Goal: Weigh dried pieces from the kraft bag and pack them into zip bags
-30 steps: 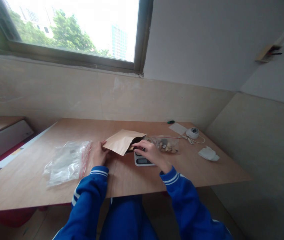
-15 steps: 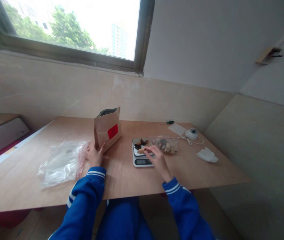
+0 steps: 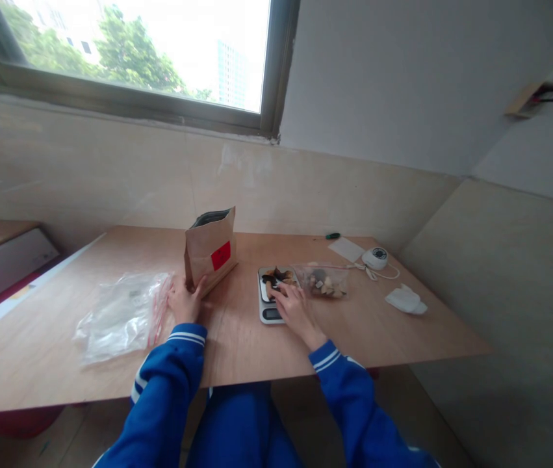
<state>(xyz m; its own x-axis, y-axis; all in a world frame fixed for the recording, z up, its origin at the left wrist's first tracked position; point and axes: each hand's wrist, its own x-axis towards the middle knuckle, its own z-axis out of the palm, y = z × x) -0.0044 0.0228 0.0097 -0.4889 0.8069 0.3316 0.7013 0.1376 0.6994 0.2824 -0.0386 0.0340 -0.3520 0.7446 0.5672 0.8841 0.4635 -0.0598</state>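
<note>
An upright brown kraft paper pouch (image 3: 203, 257) with a red label stands with its mouth open. My left hand (image 3: 186, 304) grips its lower near corner, thumb on the front face. Right of it lies a white kitchen scale (image 3: 262, 309), bearing several dark and tan dried mushroom slices (image 3: 283, 274). My right hand (image 3: 296, 312) reaches over the scale with fingertips closed at a tan slice (image 3: 270, 290) by the plate's left side. Part of the scale's display is covered by this hand. Beside the scale rests a clear zip bag (image 3: 337, 281) with more dried pieces inside.
Flat clear plastic bags (image 3: 123, 318) lie at the left of the wooden table (image 3: 237, 357). Toward the back right are a white dome camera (image 3: 375, 258) with its cable, a white card (image 3: 346, 249), a green-handled screwdriver (image 3: 333, 236) and a crumpled white tissue (image 3: 406, 299).
My right hand has moved slightly left and down with the slice, lowering it onto the left side of the scale's plate. My left hand stays at the pouch.
</note>
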